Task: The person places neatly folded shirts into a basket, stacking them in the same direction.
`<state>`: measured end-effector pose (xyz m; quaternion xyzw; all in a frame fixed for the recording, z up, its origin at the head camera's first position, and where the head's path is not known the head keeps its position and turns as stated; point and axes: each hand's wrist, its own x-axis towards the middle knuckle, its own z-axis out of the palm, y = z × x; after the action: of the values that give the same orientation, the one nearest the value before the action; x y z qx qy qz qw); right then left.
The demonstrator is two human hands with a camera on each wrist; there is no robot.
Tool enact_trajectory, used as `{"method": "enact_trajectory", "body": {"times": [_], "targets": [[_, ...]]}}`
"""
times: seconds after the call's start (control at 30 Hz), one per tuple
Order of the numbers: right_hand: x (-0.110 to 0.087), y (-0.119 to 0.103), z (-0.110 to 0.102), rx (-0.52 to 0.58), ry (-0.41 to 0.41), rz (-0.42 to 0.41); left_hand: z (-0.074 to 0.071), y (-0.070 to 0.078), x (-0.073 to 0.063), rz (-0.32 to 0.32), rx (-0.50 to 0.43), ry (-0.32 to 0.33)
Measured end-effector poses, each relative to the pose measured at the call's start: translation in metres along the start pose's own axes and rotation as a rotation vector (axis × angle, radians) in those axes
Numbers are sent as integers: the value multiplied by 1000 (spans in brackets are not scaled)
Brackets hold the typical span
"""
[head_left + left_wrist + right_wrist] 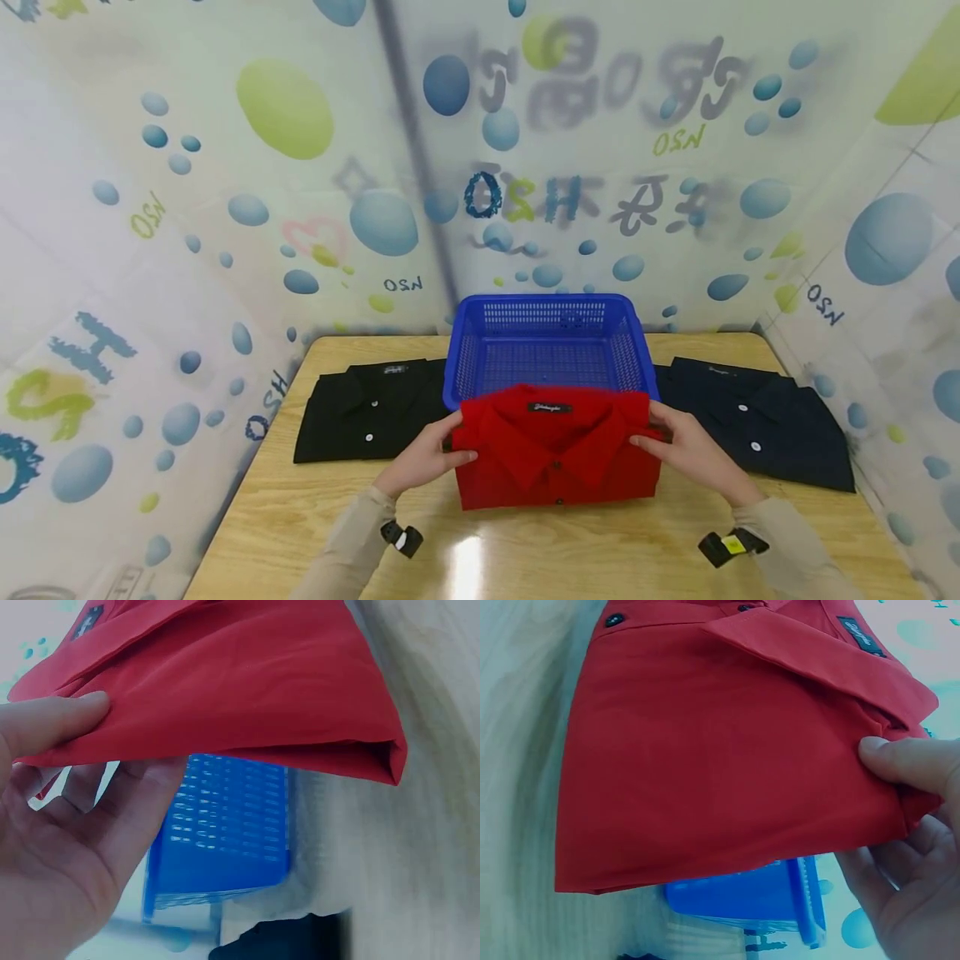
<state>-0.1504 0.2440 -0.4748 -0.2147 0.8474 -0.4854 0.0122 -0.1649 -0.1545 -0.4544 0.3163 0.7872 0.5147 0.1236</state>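
Both hands hold a folded red shirt (555,458) by its two sides, collar end away from the body. My left hand (426,457) grips the left side, thumb on top and fingers underneath, as the left wrist view shows. On the opposite side my right hand (693,454) pinches the shirt the same way, its thumb (900,761) near the collar. The shirt is tilted, its collar end raised, and overlaps the front of a blue plastic basket (551,367) in the head view. Dark buttons and a black neck label show on it.
A folded black shirt (360,412) lies on the wooden table (258,525) left of the basket. To the right lies a folded navy shirt (780,421). Behind the table hangs a patterned curtain (570,150), with more of it along both sides.
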Motion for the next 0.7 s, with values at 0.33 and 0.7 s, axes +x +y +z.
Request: {"method": "enact_trajectory", "body": {"times": [0.33,0.7], "targets": [[17,-14,-17,-47,101,-42,-19,31,19,-26,81,126],[54,-40,-47,-157,174,-84,-44,51,47,60,179,290]]}}
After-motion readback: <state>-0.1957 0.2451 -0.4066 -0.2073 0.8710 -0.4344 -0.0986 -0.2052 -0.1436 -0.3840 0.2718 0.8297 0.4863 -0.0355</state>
